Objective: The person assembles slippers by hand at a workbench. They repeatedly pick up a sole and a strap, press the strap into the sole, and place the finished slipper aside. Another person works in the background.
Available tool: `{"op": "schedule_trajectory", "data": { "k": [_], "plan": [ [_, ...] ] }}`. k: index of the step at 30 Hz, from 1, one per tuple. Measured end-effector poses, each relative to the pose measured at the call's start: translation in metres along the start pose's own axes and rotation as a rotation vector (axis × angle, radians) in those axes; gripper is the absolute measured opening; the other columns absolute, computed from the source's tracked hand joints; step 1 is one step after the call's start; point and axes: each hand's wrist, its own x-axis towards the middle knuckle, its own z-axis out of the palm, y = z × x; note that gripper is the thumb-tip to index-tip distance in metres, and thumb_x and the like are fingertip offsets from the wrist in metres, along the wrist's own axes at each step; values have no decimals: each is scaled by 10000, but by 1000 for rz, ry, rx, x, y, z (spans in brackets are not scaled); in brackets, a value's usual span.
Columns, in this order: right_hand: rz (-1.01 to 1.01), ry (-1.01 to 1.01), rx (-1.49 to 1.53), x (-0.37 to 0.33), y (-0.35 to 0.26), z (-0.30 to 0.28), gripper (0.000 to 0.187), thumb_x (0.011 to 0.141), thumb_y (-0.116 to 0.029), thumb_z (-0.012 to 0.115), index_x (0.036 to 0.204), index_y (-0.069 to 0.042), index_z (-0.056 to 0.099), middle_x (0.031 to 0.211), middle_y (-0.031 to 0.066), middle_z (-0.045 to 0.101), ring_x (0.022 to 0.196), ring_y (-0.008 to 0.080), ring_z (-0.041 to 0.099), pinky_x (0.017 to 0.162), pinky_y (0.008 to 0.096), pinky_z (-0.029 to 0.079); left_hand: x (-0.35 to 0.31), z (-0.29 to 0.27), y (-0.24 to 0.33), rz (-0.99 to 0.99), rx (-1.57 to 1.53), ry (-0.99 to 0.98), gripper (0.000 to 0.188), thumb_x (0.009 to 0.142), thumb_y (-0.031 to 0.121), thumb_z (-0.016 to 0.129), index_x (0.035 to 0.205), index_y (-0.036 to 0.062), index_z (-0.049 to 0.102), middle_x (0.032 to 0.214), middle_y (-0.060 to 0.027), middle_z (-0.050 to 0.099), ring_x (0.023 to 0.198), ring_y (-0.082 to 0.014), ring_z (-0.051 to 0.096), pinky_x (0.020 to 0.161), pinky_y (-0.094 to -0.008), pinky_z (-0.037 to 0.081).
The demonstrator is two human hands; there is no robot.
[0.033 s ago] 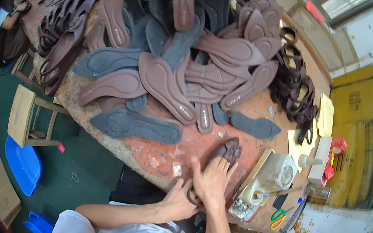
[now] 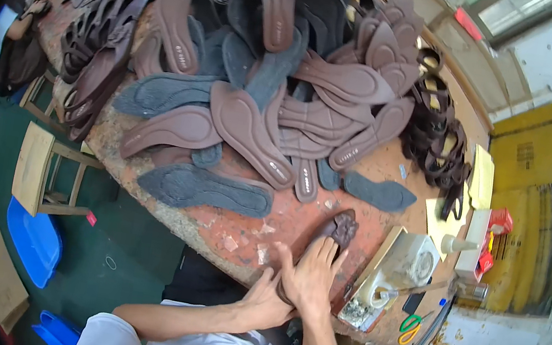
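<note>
A dark brown shoe (image 2: 344,227) with a gathered ornament at its toe lies near the table's front edge, toe pointing away from me. My right hand (image 2: 310,275) rests flat over it, fingers stretched forward into its front opening and thumb spread to the left. At the heel end, my left hand (image 2: 266,295) curls its fingers round the shoe's back. Both hands cover most of the shoe's middle and heel. Beyond them a heap of brown insoles (image 2: 247,129) spreads over the table, several turned to show dark grey undersides, such as the insole (image 2: 206,188) nearest my left hand.
To the right stand a wooden tray (image 2: 377,259) with a glue-stained white container (image 2: 413,259), a nozzled bottle (image 2: 458,244) and scissors (image 2: 412,327). Dark strappy sandals (image 2: 446,144) line the right edge, more sandals (image 2: 99,67) the left. A wooden stool (image 2: 33,165) stands beside the table.
The table and its contents sit slightly lower and farther right in the picture. Both hands stay on the shoe, with little visible movement.
</note>
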Motion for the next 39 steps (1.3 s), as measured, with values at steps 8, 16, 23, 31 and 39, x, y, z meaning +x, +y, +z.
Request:
{"op": "schedule_trajectory", "data": {
  "k": [8,16,23,31,39],
  "plan": [
    [131,-186,221,13,15,-9,810,1116,-591,434,1348,151,661,1415,400,632,1464,486,529,1340,603,137,0,-16,-2,51,-14,163,355,932,318,714,1162,56,778,1347,-137,680,1063,-365,638,908,-534,512],
    [19,432,883,18,39,-94,434,1174,-265,494,1329,62,734,1393,189,733,1370,284,642,1222,413,436,-42,-295,-119,306,663,889,101,831,177,760,892,110,715,1275,-208,777,891,-313,763,798,-460,603],
    [141,427,929,209,43,-27,480,985,-279,793,1312,65,720,1235,231,782,1189,300,744,1061,402,559,-132,-403,-334,-511,528,774,305,946,139,757,1219,11,805,1193,-240,770,1048,-386,760,926,-439,568],
    [480,664,1069,253,77,9,923,894,-269,872,1598,63,376,1043,221,764,959,318,732,924,428,565,-168,-356,-307,-682,388,625,276,1010,105,698,1239,-24,783,1339,-200,748,1329,-458,609,1175,-508,442],
    [233,668,2126,160,54,-60,374,1061,-279,726,1360,-63,665,1275,64,723,1063,164,695,810,375,584,1,-263,-87,-145,187,892,319,936,22,705,1252,-7,742,1366,-193,729,1308,-356,665,1126,-464,509]
  ]
}}
